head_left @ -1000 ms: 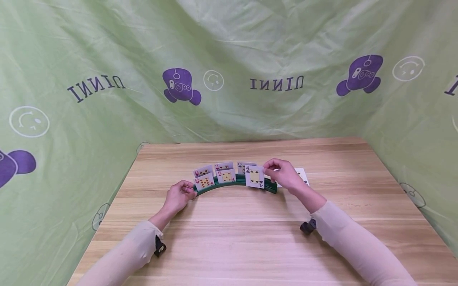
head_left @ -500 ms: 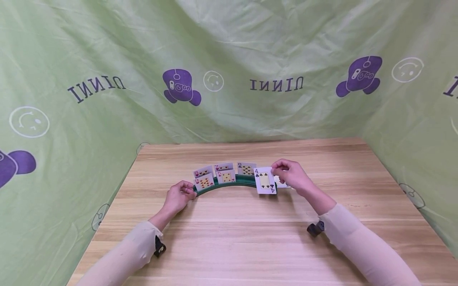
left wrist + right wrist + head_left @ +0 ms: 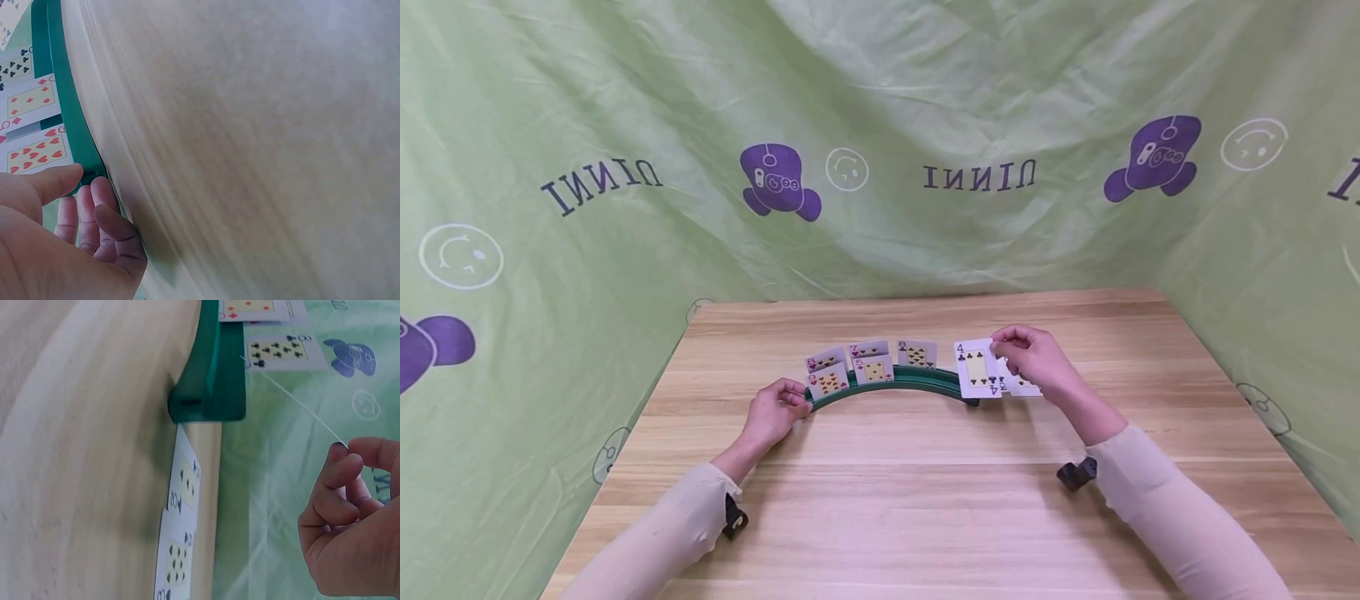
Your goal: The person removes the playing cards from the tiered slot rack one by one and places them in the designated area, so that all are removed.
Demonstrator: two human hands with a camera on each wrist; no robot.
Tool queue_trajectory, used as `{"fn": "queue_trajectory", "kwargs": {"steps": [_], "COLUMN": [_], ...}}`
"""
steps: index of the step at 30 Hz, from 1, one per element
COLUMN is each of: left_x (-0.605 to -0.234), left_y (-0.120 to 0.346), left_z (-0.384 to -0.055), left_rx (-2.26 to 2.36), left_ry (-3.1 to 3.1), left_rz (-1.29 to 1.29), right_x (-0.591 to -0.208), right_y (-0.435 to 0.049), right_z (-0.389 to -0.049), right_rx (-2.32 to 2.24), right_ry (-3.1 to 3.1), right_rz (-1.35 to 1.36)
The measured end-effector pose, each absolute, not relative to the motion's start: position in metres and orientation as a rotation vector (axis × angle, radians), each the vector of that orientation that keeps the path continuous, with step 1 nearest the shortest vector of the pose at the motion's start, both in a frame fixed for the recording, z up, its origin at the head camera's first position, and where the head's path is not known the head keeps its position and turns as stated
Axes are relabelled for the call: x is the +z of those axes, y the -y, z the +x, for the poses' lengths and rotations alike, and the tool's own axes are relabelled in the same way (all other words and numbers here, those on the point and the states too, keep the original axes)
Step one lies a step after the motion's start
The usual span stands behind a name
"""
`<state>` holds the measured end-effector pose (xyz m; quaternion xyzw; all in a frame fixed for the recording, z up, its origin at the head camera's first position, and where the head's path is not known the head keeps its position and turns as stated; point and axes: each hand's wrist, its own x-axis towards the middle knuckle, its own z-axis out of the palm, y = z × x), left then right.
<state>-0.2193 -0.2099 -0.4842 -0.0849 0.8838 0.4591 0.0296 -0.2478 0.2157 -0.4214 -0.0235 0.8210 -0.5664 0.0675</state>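
My left hand (image 3: 775, 410) pinches the left end of a curved green card holder (image 3: 925, 382), the thumb on top and fingers underneath in the left wrist view. Between thumb and fingertips, my right hand (image 3: 1033, 358) holds a playing card (image 3: 976, 371), a 4 of clubs, by its upper right corner. That card is raised over the holder's right end and partly covers it in the head view; the right wrist view shows it edge-on. At the left, a 9 of hearts (image 3: 828, 382) and a 5 of diamonds (image 3: 873, 369) stand in the front row.
Behind them stand two heart cards and, farther right, an 8 of clubs (image 3: 916, 353). Two loose black-suit cards, the nearer one (image 3: 185, 478) and the farther one (image 3: 176, 562), lie overlapping on the wooden table (image 3: 880, 508) beyond the holder's right end. Green cloth (image 3: 880, 83) surrounds the table.
My right hand has moved right with the 4 of clubs, from in front of the 8 of clubs to over the holder's right end. The left hand has stayed still.
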Motion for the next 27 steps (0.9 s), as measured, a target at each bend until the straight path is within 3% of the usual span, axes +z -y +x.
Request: {"fn": "queue_trajectory", "kwargs": {"steps": [27], "left_x": [-0.484], "left_y": [0.211], "left_z": [-0.220], "left_rx": [1.407], "left_ry": [-2.713], "left_rz": [-0.260], "right_x": [-0.430], "right_y": [-0.266], "right_z": [-0.264], "right_rx": [-1.704], "right_ry": [-2.460], "right_rz": [0.233]}}
